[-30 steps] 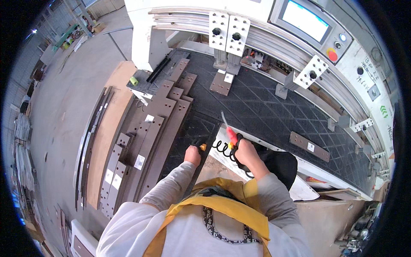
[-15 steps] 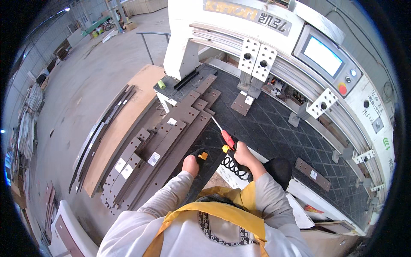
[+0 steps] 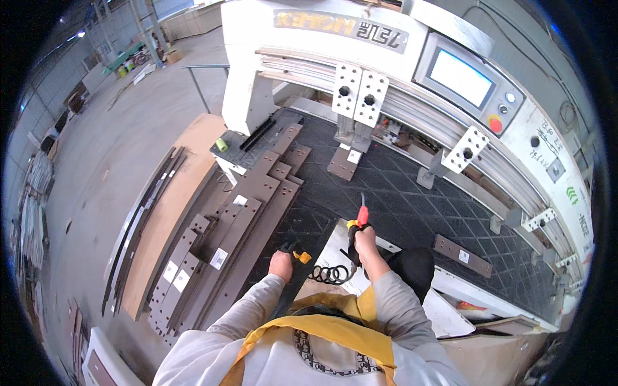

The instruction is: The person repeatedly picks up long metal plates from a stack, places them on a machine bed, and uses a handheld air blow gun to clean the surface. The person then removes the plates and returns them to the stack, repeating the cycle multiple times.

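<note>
My right hand is closed round the grip of a red air blow gun, whose thin metal nozzle points away from me over the black machine bed. A coiled black hose hangs beside the gun, to its left. My left hand is wrapped round a black tool with a yellow end; its exact kind is not clear. Left of that hand lies a stack of brown drilled panels, some bearing white labels.
A machine with white clamp blocks, a screen and a red stop button spans the far side. One small brown panel lies on the bed at right, another below the clamps. A long tan board lies at left.
The blow gun's nozzle has swung from pointing far-left to pointing nearly straight ahead, away from the panel stack. The whole view has shifted, with the machine now further left in it.
</note>
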`<act>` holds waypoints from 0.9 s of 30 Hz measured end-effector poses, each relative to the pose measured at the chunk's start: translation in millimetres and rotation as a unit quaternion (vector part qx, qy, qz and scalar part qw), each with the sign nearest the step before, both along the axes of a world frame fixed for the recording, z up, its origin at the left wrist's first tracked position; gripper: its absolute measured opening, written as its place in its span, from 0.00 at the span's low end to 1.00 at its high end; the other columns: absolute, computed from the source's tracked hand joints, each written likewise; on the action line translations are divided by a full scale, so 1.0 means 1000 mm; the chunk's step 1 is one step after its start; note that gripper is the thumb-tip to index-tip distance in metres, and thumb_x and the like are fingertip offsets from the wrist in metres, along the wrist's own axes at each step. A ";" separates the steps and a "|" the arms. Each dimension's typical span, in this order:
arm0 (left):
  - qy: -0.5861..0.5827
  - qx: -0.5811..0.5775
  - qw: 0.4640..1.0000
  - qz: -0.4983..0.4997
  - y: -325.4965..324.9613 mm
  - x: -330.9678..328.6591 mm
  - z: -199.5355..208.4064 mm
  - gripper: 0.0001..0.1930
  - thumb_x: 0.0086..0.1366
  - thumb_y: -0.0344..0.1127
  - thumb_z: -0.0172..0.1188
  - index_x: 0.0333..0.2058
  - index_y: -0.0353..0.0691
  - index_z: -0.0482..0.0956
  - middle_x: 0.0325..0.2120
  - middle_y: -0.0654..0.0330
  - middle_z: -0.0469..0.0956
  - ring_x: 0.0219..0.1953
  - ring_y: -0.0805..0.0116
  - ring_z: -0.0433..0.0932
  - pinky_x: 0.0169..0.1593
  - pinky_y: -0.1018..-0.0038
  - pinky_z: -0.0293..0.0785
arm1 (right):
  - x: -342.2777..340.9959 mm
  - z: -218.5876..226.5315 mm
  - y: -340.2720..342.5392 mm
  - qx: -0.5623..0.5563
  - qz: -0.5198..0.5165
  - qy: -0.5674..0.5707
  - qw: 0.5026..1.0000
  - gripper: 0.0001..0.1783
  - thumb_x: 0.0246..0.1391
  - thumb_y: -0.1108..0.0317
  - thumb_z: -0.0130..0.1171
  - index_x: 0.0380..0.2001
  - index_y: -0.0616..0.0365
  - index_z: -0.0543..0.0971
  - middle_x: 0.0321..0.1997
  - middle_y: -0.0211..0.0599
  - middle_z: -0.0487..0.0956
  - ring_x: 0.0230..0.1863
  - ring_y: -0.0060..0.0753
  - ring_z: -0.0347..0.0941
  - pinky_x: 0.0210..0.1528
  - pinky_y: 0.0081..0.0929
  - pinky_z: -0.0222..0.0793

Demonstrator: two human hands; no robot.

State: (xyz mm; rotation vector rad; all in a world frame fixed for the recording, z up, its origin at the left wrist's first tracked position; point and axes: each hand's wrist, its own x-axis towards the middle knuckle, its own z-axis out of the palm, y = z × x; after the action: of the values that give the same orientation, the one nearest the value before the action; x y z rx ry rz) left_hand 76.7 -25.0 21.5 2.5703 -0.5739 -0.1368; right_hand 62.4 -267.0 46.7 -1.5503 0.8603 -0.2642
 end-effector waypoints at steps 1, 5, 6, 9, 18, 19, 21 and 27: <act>-0.009 0.013 1.000 -0.024 -0.007 0.004 -0.005 0.06 0.49 0.25 0.51 0.25 0.33 0.77 0.25 0.45 0.75 0.32 0.49 0.74 0.40 0.61 0.70 | -0.001 -0.008 -0.007 0.060 -0.060 -0.040 0.996 0.05 0.46 0.73 0.52 0.28 0.63 0.74 0.18 0.31 0.71 0.19 0.27 0.67 0.21 0.27 0.59; -0.009 0.090 0.993 -0.078 -0.018 0.010 -0.038 0.08 0.49 0.29 0.49 0.18 0.33 0.74 0.21 0.46 0.74 0.32 0.50 0.73 0.43 0.60 0.67 | 0.005 -0.007 -0.020 0.127 -0.217 -0.146 0.957 0.02 0.47 0.77 0.48 0.24 0.59 0.70 0.18 0.23 0.66 0.17 0.19 0.62 0.18 0.22 0.55; -0.015 0.109 0.990 -0.092 -0.022 0.010 -0.046 0.09 0.50 0.31 0.48 0.17 0.34 0.74 0.22 0.47 0.75 0.33 0.50 0.73 0.44 0.59 0.67 | 0.004 -0.005 -0.022 0.104 -0.226 -0.146 0.958 0.02 0.47 0.77 0.47 0.24 0.60 0.70 0.18 0.23 0.65 0.16 0.19 0.62 0.18 0.22 0.55; -0.021 0.125 0.987 -0.096 -0.013 0.004 -0.070 0.09 0.50 0.31 0.48 0.19 0.35 0.76 0.22 0.48 0.75 0.32 0.51 0.74 0.45 0.60 0.67 | 0.007 0.010 -0.011 0.057 -0.206 -0.107 0.971 0.01 0.47 0.76 0.49 0.24 0.62 0.70 0.18 0.24 0.66 0.17 0.19 0.61 0.18 0.22 0.55; 0.003 0.280 0.945 -0.169 0.008 -0.002 -0.067 0.09 0.51 0.36 0.50 0.21 0.44 0.78 0.25 0.57 0.77 0.35 0.61 0.74 0.39 0.66 0.68 | 0.009 0.001 0.001 -0.033 0.045 -0.107 0.993 0.03 0.45 0.76 0.52 0.26 0.63 0.74 0.20 0.27 0.71 0.22 0.21 0.64 0.24 0.24 0.59; 0.003 0.277 0.947 -0.165 0.009 -0.002 -0.067 0.09 0.52 0.37 0.50 0.21 0.44 0.78 0.25 0.57 0.77 0.35 0.61 0.74 0.39 0.66 0.68 | 0.010 0.001 0.002 -0.057 0.071 -0.120 0.989 0.04 0.44 0.76 0.52 0.26 0.63 0.74 0.20 0.27 0.71 0.22 0.22 0.64 0.24 0.25 0.59; -0.003 0.262 0.952 -0.160 0.009 -0.003 -0.068 0.09 0.52 0.37 0.50 0.21 0.44 0.78 0.25 0.58 0.77 0.35 0.61 0.74 0.39 0.66 0.68 | 0.011 -0.001 0.003 -0.064 0.088 -0.110 0.988 0.05 0.44 0.75 0.52 0.27 0.64 0.74 0.20 0.29 0.71 0.23 0.23 0.64 0.26 0.26 0.60; -0.016 0.211 0.965 -0.154 0.006 -0.004 -0.068 0.09 0.53 0.36 0.49 0.21 0.43 0.78 0.23 0.57 0.76 0.33 0.60 0.73 0.38 0.65 0.67 | 0.007 0.007 0.008 -0.104 0.171 -0.075 0.977 0.09 0.43 0.73 0.55 0.30 0.65 0.74 0.25 0.37 0.75 0.29 0.32 0.70 0.34 0.31 0.64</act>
State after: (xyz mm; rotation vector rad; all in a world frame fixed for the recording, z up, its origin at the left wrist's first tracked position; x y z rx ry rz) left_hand 73.0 -19.2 -46.3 2.8729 -1.0531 -0.3580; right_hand 69.4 -259.1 53.4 -1.8182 0.4474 -0.2209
